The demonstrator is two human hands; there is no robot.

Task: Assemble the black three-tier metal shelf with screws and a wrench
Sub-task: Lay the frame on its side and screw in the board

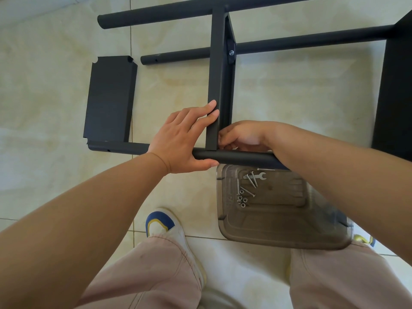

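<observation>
Head view shows us the black three-tier metal shelf frame (pixel 219 81) lying on its side on the pale tiled floor (pixel 55 97), in the middle of the scene. Our left hand (pixel 185 139) is spread, its straight fingers pressing the upright black shelf panel (pixel 215 85) while the thumb lies along the near black round metal tube (pixel 234 156). Our right hand (pixel 242 136) has its fingers curled at the corner where that panel meets the near tube; we cannot tell what, if anything, they pinch. Left of the frame a loose flat black metal shelf plate (pixel 110 99) lies on the floor. Just near the tube sits a clear smoky plastic tray (pixel 278 233) holding silver screws (pixel 250 182), small silver nuts (pixel 242 200) and a small flat silver wrench (pixel 259 176). Our white, blue and yellow shoe (pixel 162 226) stands left of the tray.
</observation>
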